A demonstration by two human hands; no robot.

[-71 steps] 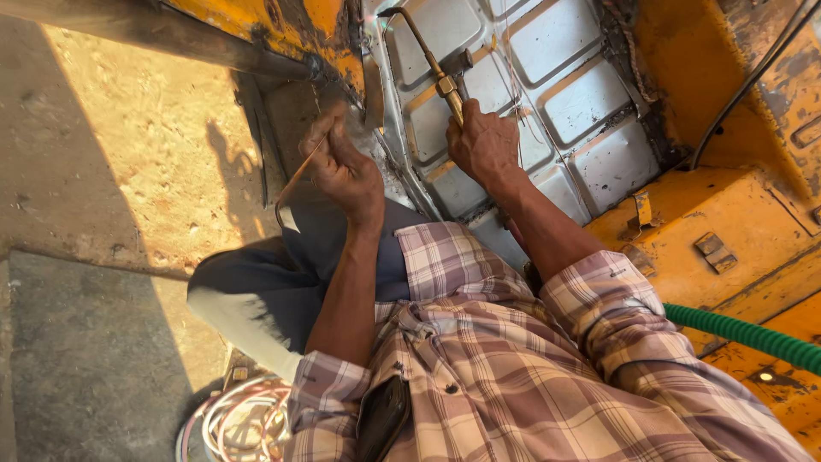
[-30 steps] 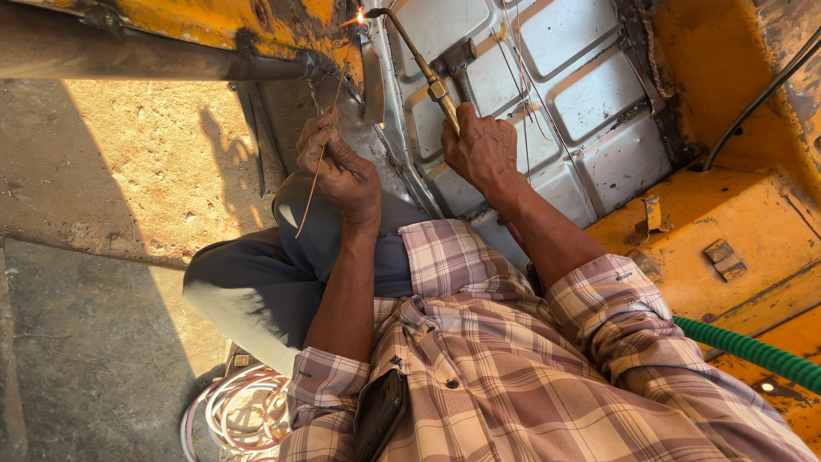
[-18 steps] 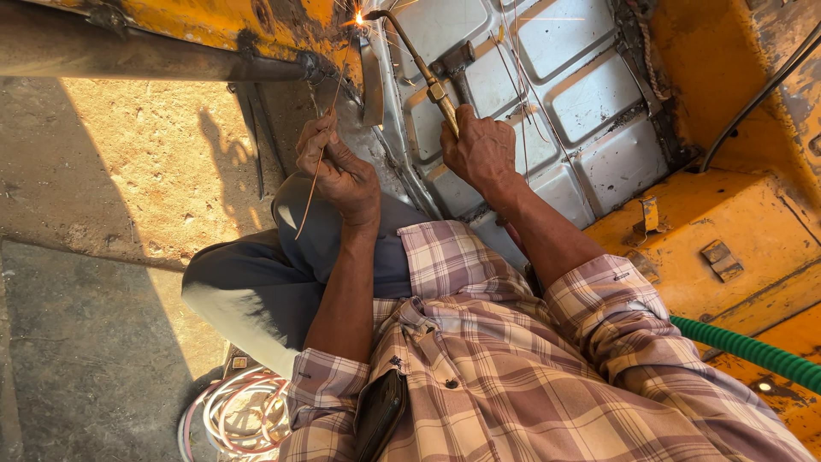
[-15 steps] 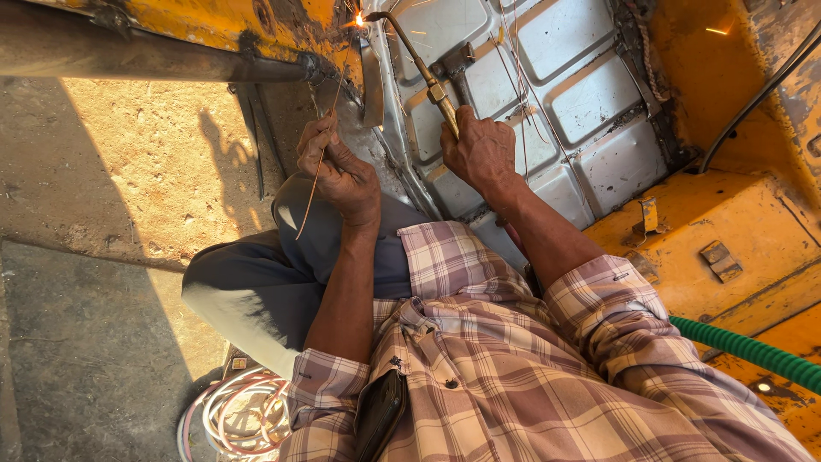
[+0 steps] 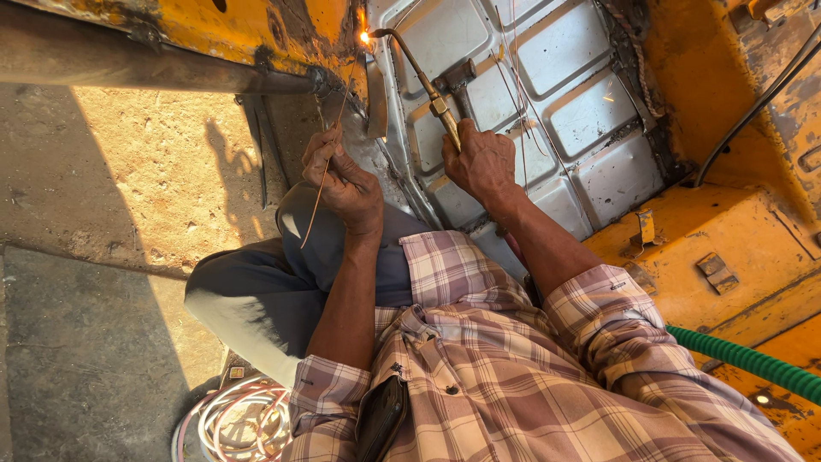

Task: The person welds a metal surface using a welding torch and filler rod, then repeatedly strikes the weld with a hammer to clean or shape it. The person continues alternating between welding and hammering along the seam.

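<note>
**Torch and filler rod at the yellow panel's seam**

From my seat I look down over a plaid shirt [image 5: 530,385] and dark trousers [image 5: 282,291] at both hands raised to the work.

The right hand [image 5: 483,162] is wrapped closed around the brass handle of a welding torch [image 5: 428,81]. The torch's thin neck runs up and to the left from the fist, bends over at the top, and ends at a small bright flame [image 5: 365,37] (a single glowing spot, nothing wider) right at the upper edge of the picture, where the yellow body panel [image 5: 248,26] meets the ribbed grey metal sheet [image 5: 547,94].

The left hand [image 5: 346,180] is closed too, pinching a thin filler rod [image 5: 329,150] between thumb and fingertips. The rod is slanted: its upper end reaches up toward the flame, its lower end hangs down past the hand over the trousers. Whether the rod's tip touches the metal I cannot tell.

The two hands are near each other but apart, the left one lower and to the left.

A grey pipe [image 5: 145,73] runs along the top left under the yellow panel. Below it lies sunlit concrete floor [image 5: 128,180]. A green ribbed hose [image 5: 744,359] crosses the lower right corner over more yellow metal, and a coil of pale hoses [image 5: 231,419] lies at the bottom edge, left of the shirt.
</note>
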